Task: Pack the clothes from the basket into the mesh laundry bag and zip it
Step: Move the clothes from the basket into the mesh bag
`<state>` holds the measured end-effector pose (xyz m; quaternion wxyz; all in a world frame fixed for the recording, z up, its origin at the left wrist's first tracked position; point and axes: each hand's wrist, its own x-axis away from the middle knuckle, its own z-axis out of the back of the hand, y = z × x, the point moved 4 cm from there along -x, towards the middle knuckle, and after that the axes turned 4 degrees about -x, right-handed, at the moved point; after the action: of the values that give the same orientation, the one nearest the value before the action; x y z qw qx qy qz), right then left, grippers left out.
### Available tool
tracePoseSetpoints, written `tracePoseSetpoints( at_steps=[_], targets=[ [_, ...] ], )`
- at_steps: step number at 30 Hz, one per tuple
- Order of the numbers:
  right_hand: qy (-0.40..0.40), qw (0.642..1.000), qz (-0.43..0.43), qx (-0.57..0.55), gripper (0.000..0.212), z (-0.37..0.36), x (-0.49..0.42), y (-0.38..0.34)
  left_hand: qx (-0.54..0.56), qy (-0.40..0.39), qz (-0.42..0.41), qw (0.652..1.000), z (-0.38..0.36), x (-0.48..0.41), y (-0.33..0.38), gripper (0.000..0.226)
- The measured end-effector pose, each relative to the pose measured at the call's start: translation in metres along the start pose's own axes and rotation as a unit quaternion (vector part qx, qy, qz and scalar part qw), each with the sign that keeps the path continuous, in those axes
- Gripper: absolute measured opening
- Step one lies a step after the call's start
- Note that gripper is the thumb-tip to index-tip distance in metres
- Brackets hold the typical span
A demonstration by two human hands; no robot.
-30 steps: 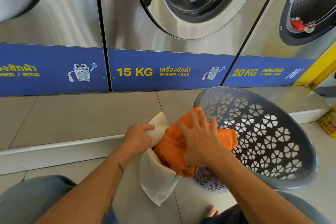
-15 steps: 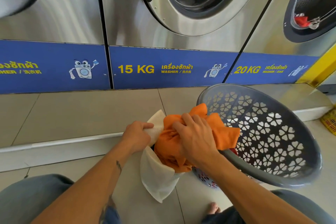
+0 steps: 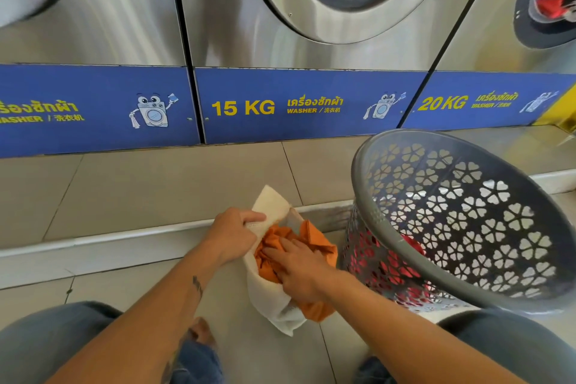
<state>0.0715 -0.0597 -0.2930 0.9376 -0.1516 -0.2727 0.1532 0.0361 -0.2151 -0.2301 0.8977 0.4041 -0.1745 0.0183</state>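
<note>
A white mesh laundry bag point(image 3: 270, 299) hangs open over the floor between my knees. My left hand point(image 3: 232, 235) grips its upper rim and holds the mouth open. An orange garment point(image 3: 314, 241) is stuffed into the mouth, with a corner sticking out at the lower right. My right hand point(image 3: 300, 271) presses down on the orange garment, fingers spread inside the bag's opening. To the right stands a grey plastic basket point(image 3: 467, 221) with clover-shaped holes, tilted towards me; red clothing point(image 3: 411, 243) shows inside it.
A row of steel washers point(image 3: 311, 9) with blue 15 KG and 20 KG labels stands on a raised tiled step point(image 3: 156, 184). The right washer's door shows something red point(image 3: 550, 6) inside. My knees in jeans and a bare foot point(image 3: 199, 330) frame the floor below.
My right hand has pushed the orange garment down from above the basket rim into the bag's mouth. The left hand has kept its grip on the bag's rim.
</note>
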Motion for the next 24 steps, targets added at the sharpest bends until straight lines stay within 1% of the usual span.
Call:
tracePoseSetpoints(
  at_steps=[2,4,6,8,10,11,13,14,16,17,18,19,20,21,22,23,24],
  targets=[
    [-0.012,1.000,-0.016,0.003,0.064,0.000,-0.007,0.006,0.003,-0.023,-0.024,0.999,-0.004,0.001,0.005,0.052],
    [-0.025,0.998,-0.051,-0.005,0.063,-0.004,-0.015,0.019,0.007,-0.036,-0.044,0.998,-0.009,0.001,0.009,0.051],
    [-0.024,0.996,-0.080,-0.032,0.064,-0.006,-0.018,0.032,0.000,-0.032,-0.055,0.998,-0.010,-0.001,0.009,0.049],
    [-0.008,0.994,-0.090,-0.063,0.062,0.001,-0.018,0.038,-0.006,-0.014,-0.049,0.999,-0.008,-0.004,0.005,0.049],
    [0.048,0.992,-0.067,-0.096,0.060,0.014,-0.017,0.035,-0.010,0.017,-0.032,0.999,-0.004,-0.011,0.000,0.049],
    [0.082,0.991,-0.049,-0.089,0.060,0.021,-0.014,0.030,-0.017,0.031,-0.024,0.999,-0.003,-0.013,-0.002,0.050],
    [0.136,0.990,-0.020,-0.034,0.060,0.034,-0.005,0.018,-0.036,0.043,-0.010,0.998,-0.003,-0.019,-0.004,0.052],
    [0.161,0.987,-0.012,-0.006,0.067,0.039,0.002,0.013,-0.041,0.043,-0.004,0.998,-0.005,-0.021,-0.005,0.054],
    [0.199,0.980,-0.025,0.015,0.084,0.041,0.017,0.009,-0.043,0.039,0.003,0.998,-0.008,-0.022,-0.005,0.056],
    [0.211,0.976,-0.045,0.016,0.085,0.039,0.021,0.010,-0.042,0.036,0.005,0.998,-0.009,-0.022,-0.004,0.057],
    [0.213,0.974,-0.070,0.034,0.079,0.036,0.022,0.014,-0.041,0.035,0.006,0.999,-0.010,-0.022,-0.004,0.057],
    [0.198,0.972,-0.101,0.070,0.072,0.031,0.024,0.019,-0.040,0.034,0.006,0.999,-0.010,-0.022,-0.003,0.058],
    [0.166,0.972,-0.134,0.100,0.072,0.024,0.023,0.024,-0.039,0.033,0.007,0.999,-0.010,-0.022,-0.003,0.058],
    [0.126,0.972,-0.165,0.109,0.079,0.016,0.024,0.029,-0.039,0.030,0.009,0.999,-0.011,-0.023,-0.003,0.059],
    [0.087,0.975,-0.187,0.083,0.088,0.009,0.024,0.035,-0.037,0.027,0.010,0.999,-0.011,-0.023,-0.003,0.059],
    [0.054,0.978,-0.198,0.030,0.094,0.003,0.025,0.041,-0.036,0.022,0.013,0.999,-0.011,-0.022,-0.003,0.060],
    [0.028,0.980,-0.196,-0.031,0.095,-0.002,0.024,0.044,-0.036,0.015,0.015,0.999,-0.012,-0.022,-0.002,0.061]
  ],
)
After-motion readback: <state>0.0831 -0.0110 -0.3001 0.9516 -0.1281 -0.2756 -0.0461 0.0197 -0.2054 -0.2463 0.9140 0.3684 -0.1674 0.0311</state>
